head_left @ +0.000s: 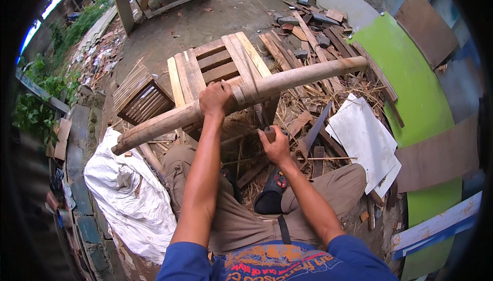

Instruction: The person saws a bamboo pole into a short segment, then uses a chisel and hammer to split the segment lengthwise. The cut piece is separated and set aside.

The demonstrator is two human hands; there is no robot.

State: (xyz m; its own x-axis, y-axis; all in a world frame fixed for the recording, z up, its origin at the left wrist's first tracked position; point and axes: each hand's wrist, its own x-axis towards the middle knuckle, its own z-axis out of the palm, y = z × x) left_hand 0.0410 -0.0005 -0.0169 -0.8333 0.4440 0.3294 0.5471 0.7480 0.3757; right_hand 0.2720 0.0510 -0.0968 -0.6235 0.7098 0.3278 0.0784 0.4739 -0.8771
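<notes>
Pole (252, 94): slanting across mid-frame, beneath my left hand (215, 99), fingers curled over it.
Tool handle (268, 134): below it, centre frame, my right hand (279, 149) clasping it.

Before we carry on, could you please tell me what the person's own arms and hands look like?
Both arms come out of short blue sleeves and are bare below them. The left hand and right hand wear no gloves, and no watch or bracelet shows.

Pole (267, 87) barring way ahead, saw (312, 134) at right
</notes>
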